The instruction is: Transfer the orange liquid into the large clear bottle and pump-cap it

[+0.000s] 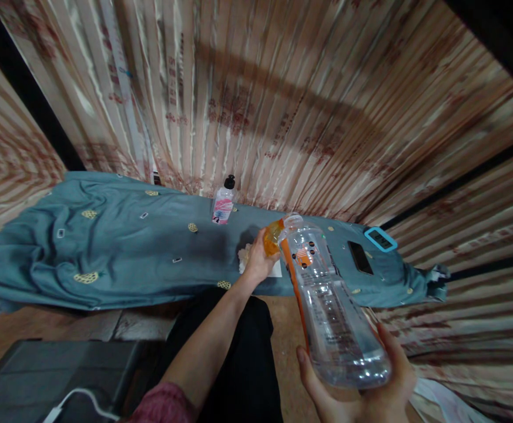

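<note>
My right hand (362,388) is wrapped round the base of a large clear plastic bottle (327,299) with an orange label. The bottle leans over, its open neck pointing away from me and to the left. At the bottle's mouth my left hand (261,258) grips a small amber see-through container (274,236); its exact kind does not show. Whether the two rims touch, I cannot tell. Below my left hand lie a crumpled pale tissue (244,257) and a white sheet (276,270), both partly hidden.
On the blue-green cloth (119,247) stand a pump bottle (223,202) with a pink label, a dark phone (361,257) and a blue-rimmed digital clock (380,239). Curtains (247,106) hang close behind. A dark case (57,376) with a white cable (77,392) sits at lower left.
</note>
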